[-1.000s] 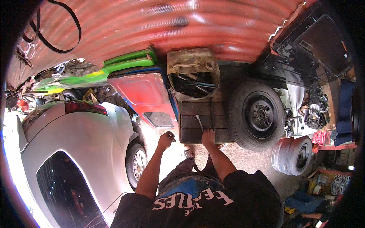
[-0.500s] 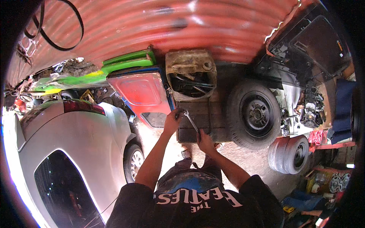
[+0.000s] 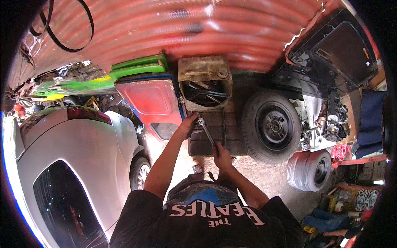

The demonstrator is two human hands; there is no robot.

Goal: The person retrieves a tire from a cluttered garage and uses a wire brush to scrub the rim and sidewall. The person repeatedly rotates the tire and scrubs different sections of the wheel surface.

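Head view: right hand clamps the wrench, its far end beside left hand, grip unclear, near bench's left edge.

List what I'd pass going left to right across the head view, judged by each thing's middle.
Silver car → red panel → left hand → wrench → right hand → large wheel → pair of smaller wheels → dark blue sheet.
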